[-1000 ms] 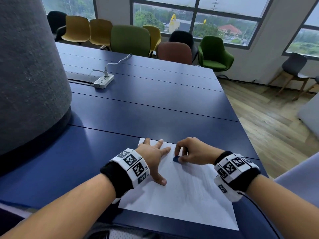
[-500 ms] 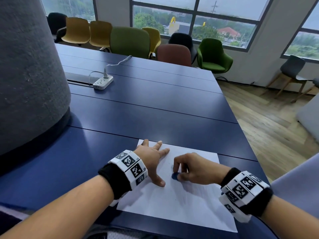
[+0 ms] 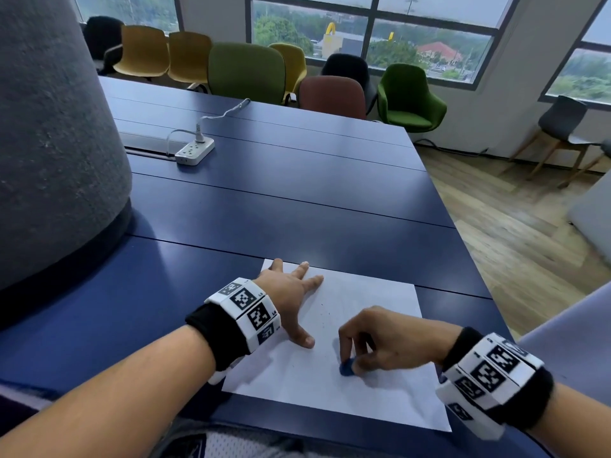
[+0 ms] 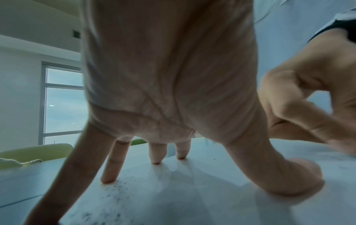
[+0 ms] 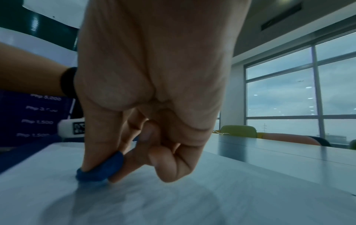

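Note:
A white sheet of paper [image 3: 373,299] lies on the dark blue table [image 3: 281,200] near its front edge. My left hand [image 3: 291,292] presses flat on the sheet's far left part, fingers spread and straight [image 4: 109,175]. My right hand [image 3: 373,342] pinches a small blue eraser [image 3: 346,370] between thumb and fingers and holds it down on the paper near the sheet's middle; the blue eraser [image 5: 100,169] touches the paper [image 5: 192,197] in the right wrist view. Dark crumbs [image 4: 115,191] speckle the paper by my left fingers.
A large grey felt-covered column [image 3: 49,127] stands on the table at the left. A white power strip [image 3: 194,151] with its cable lies farther back. Coloured chairs [image 3: 246,72] line the far edge. The table's right edge drops to a wooden floor [image 3: 512,242].
My right hand has dragged the blue eraser across the paper towards me, from near the far edge to the sheet's middle. The left hand has stayed pressed on the paper.

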Demonstrator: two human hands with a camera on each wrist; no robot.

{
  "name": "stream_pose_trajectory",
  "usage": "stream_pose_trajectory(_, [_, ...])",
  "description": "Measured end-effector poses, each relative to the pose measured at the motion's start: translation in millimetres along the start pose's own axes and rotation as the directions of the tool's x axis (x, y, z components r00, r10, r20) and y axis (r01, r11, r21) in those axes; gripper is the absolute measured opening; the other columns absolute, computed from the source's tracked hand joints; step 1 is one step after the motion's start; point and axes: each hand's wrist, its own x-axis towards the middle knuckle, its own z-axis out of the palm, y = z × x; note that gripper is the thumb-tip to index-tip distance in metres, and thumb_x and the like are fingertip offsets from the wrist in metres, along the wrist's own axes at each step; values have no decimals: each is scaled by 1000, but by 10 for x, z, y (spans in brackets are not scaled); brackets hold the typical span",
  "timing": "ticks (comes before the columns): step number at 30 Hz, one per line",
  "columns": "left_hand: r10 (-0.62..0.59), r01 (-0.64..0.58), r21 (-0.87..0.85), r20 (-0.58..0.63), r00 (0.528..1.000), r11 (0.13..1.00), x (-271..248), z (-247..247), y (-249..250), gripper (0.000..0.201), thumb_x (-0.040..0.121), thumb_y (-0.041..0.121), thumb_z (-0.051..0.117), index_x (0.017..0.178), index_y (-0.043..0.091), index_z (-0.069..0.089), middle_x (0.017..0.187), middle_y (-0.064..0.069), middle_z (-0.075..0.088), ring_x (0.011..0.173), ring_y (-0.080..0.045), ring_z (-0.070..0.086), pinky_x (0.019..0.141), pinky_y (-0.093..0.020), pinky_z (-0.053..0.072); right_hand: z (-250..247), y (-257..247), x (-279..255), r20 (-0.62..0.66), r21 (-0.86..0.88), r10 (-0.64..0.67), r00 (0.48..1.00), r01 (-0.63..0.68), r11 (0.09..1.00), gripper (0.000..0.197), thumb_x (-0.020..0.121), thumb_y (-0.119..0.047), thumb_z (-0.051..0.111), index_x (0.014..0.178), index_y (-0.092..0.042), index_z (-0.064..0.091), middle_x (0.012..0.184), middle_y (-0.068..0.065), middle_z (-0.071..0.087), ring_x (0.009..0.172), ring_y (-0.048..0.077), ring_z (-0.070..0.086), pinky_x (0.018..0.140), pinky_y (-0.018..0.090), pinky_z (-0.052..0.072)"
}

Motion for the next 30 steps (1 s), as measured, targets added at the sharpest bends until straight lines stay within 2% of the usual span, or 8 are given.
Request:
stream_pose_trajectory(3, [0,0,9,-5,1000,1000,11,-3,7,124,65,71,74,156,38,-4,165,6,-9,147,-45,-2,114,-53,26,-32,102,13,-169,21,44,985,-41,999,5,84,-24,68,88,-24,68,69,-8,60,58,5,51,55,13,37])
stream_pose_trajectory(8, [-1,1,3,1,1000,1000,6,-5,3,124,66,71,75,156,39,-3,165,5,-9,147,-45,-3,114,-55,24,21,11,-58,32,-7,-11,999,12,1000,9,83,-23,67,91,-25,68,77,-5,65,60,6,51,58,16,42])
stream_pose_trajectory(12, [3,-3,3,-7,1000,1000,7,-1,7,123,66,71,75,156,38,-2,165,6,-8,147,-44,-2,114,-54,25,-14,91,-12,-98,24,22,995,-20,1000,9,83,-22,65,90,-27,68,75,-5,65,60,6,51,58,17,40])
stream_pose_trajectory(16, [0,0,-7,-6,1000,1000,10,9,2,124,65,71,75,156,39,-2,165,6,-8,147,-44,0,114,-54,25,70,6,-67,73,47,-27,997,24,999,12,81,-19,66,90,-25,69,75,0,66,59,6,50,59,19,43])
stream_pose_trajectory(21, [2,-2,-1,-5,1000,1000,6,0,8,124,65,72,75,156,38,-2,165,5,-8,147,-44,-1,114,-54,24,49,70,-26,-85,57,12,996,-7,998,8,83,-21,66,89,-25,67,72,-8,61,61,5,51,59,17,41])
stream_pose_trajectory(24, [-1,1,4,-3,1000,1000,-8,-5,15,124,66,71,75,156,38,-3,165,5,-9,147,-44,0,114,-53,25,88,4,-83,61,64,-9,998,5,998,8,82,-19,66,89,-23,68,71,-8,59,59,5,48,57,17,40])
stream_pose_trajectory(26, [-1,1,11,0,1000,1000,-16,-14,21,123,67,70,74,156,37,-3,165,5,-10,147,-44,-1,115,-52,24,21,10,-23,96,43,15,995,-19,999,10,80,-21,68,90,-24,69,69,-7,61,58,5,49,57,18,41])
stream_pose_trajectory(30, [0,0,22,2,1000,1000,-12,-20,23,123,67,71,74,156,37,-3,165,4,-9,146,-45,0,114,-50,25,-275,187,324,-117,-41,82,990,-87,995,8,81,-27,73,88,-26,70,69,-9,60,55,0,51,53,11,38])
